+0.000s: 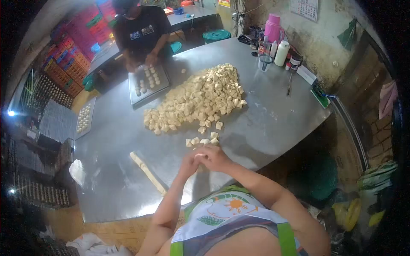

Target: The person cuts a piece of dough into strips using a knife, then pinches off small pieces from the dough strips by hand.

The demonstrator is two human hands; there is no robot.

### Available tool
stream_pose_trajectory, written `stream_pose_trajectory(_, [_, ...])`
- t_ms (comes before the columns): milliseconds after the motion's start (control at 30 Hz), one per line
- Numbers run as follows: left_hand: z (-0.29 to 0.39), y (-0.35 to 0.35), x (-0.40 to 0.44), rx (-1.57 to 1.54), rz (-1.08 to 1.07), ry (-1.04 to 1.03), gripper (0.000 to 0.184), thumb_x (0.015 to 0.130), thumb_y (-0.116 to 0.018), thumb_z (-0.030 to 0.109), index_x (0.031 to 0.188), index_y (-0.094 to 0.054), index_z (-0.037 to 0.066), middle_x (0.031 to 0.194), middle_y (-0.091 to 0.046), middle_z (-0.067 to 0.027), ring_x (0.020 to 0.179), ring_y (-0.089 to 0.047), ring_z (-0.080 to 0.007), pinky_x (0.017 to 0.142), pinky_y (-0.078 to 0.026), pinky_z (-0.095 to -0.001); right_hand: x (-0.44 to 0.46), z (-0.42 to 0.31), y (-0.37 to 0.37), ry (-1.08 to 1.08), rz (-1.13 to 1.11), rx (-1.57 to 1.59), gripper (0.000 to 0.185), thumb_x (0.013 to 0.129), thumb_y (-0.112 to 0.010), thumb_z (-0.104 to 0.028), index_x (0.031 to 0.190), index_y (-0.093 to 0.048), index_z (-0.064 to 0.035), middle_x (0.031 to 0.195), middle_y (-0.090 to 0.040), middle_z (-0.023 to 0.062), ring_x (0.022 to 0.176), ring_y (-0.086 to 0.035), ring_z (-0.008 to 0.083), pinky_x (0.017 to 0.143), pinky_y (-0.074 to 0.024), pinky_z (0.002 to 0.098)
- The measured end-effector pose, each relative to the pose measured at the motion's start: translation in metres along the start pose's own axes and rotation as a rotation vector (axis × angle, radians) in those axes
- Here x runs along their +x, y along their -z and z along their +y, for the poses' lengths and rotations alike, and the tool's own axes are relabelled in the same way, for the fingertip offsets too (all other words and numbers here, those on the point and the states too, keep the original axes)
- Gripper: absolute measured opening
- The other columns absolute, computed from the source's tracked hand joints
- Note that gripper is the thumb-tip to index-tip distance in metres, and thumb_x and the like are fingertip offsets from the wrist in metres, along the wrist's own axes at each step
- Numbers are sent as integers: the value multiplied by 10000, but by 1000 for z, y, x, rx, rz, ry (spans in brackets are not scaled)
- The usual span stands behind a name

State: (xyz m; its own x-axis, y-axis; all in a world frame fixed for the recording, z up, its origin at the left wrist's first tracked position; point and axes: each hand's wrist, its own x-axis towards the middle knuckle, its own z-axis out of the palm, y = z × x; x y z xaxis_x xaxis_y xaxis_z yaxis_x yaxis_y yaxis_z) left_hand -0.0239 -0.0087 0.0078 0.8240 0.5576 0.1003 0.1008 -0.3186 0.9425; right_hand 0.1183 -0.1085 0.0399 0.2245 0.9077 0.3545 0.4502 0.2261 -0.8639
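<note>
My left hand (189, 164) and my right hand (215, 158) meet above the near part of the metal table, fingers curled together. A small pale dough piece (200, 155) shows between them, mostly hidden by the fingers. Just beyond my hands lie several cut dough pieces (205, 141). Farther back spreads a large heap of dough pieces (200, 96). To the left of my left hand, a long dough rope (147, 173) lies slanting toward me.
Across the metal table (273, 128), a person (143, 34) handles dough balls on a tray (149, 85). Another tray (85, 117) of balls sits at the left edge, near a white lump (77, 172). Bottles and a pink thermos (273, 30) stand at the back right.
</note>
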Motion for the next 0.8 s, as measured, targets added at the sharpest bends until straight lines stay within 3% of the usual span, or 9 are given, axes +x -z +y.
stream_pose_trajectory(133, [14,-14,0,65,52,106,157,865,-628,85,977,-695,-1,803,-698,-102,710,-666,-195,665,-518,-341,1,11,-2,-219,35,-237,337,808,-722,-341,972,-650,-56,986,-667,158,931,-644,353,788,-505,434])
stream_pose_trajectory(233, [21,-9,-3,496,-294,334,166,877,-588,135,986,-687,60,961,-697,-127,827,-686,-224,743,-527,-342,2,62,7,-435,-47,-384,393,814,-710,-413,1017,-653,-82,1020,-672,167,972,-648,356,814,-504,450])
stream_pose_trajectory(300, [7,-8,-22,270,-204,-157,313,845,-603,75,1155,-642,59,989,-692,-147,868,-695,-268,780,-537,-380,-5,77,15,-602,-45,-562,464,803,-718,-445,1032,-601,-58,941,-660,185,902,-650,385,772,-511,482])
stream_pose_trajectory(433, [-27,1,-15,-166,-101,197,430,828,-568,-50,1244,-592,56,1018,-697,-88,941,-664,-186,827,-524,-323,-11,36,1,-184,21,-423,421,816,-719,-401,1031,-622,-53,934,-654,173,960,-630,386,828,-497,467])
stream_pose_trajectory(500, [-42,-9,-3,94,179,-208,578,805,-571,-81,1355,-489,77,1112,-671,-86,1000,-660,-218,905,-504,-311,-3,21,-2,-112,-95,-327,394,810,-717,-350,1059,-634,-56,967,-657,169,956,-632,377,834,-499,449])
stream_pose_trajectory(533, [-11,-8,-2,178,218,-262,506,808,-573,-57,1298,-556,71,1044,-689,-97,989,-664,-211,882,-512,-311,-5,13,-7,-62,-219,-211,376,804,-715,-299,1087,-646,-60,999,-660,166,952,-634,368,840,-501,432])
stream_pose_trajectory(633, [-16,21,10,72,-66,-258,399,814,-580,-17,1202,-631,60,957,-709,-95,922,-678,-218,812,-535,-351,10,1,-13,177,58,-94,267,804,-708,-227,1011,-659,-65,965,-656,174,916,-637,368,791,-509,417])
stream_pose_trajectory(767, [-6,-10,8,75,86,-45,264,840,-599,29,1090,-681,50,891,-722,-82,837,-679,-216,728,-537,-394,12,23,-9,-50,93,-238,268,814,-692,-254,1013,-661,-77,946,-659,176,891,-642,375,768,-512,424])
stream_pose_trajectory(800, [12,-12,3,320,-63,86,233,853,-613,52,1077,-675,43,862,-714,-81,813,-669,-204,705,-530,-392,12,38,-3,-206,13,-356,315,811,-698,-297,1041,-660,-86,956,-664,176,898,-646,378,772,-514,431])
